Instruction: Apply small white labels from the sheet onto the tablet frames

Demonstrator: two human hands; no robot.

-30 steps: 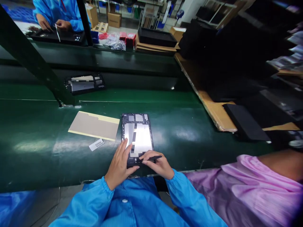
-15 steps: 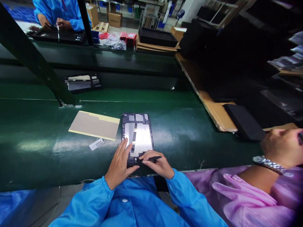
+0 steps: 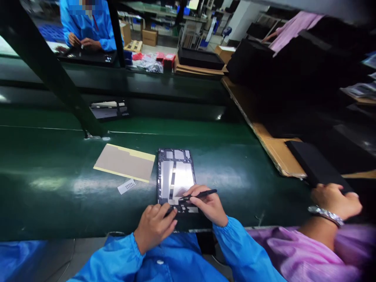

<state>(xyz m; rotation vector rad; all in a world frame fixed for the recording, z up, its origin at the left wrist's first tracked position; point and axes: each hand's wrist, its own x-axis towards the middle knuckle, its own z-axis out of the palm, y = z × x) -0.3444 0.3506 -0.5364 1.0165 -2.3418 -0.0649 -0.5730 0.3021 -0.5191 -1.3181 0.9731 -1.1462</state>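
Note:
A dark tablet frame (image 3: 165,176) with silvery inner panels lies flat on the green bench in front of me. My left hand (image 3: 155,226) is at its lower left corner, fingers curled and thumb closed against them over the dark edge, hiding that corner. Between the thumb and fingers of my right hand (image 3: 209,203) is a pair of black tweezers (image 3: 202,194), slanting over the frame's lower part with the tips near a small light patch. Left of the frame lie a beige sheet with yellow edges (image 3: 125,161) and a small white label sheet with dark marks (image 3: 127,186).
A slanting dark post (image 3: 67,98) meets the bench at left, with another tablet frame (image 3: 110,109) behind it. At right, a co-worker's hand (image 3: 335,201) touches a black tray (image 3: 315,162) beside cardboard (image 3: 282,156). Another person in blue (image 3: 88,29) works across the bench.
My left hand has slid down from the frame's left side to its lower corner, and its fingers have curled. The tweezers have shifted slightly up the frame. The co-worker's hand has reached the black tray.

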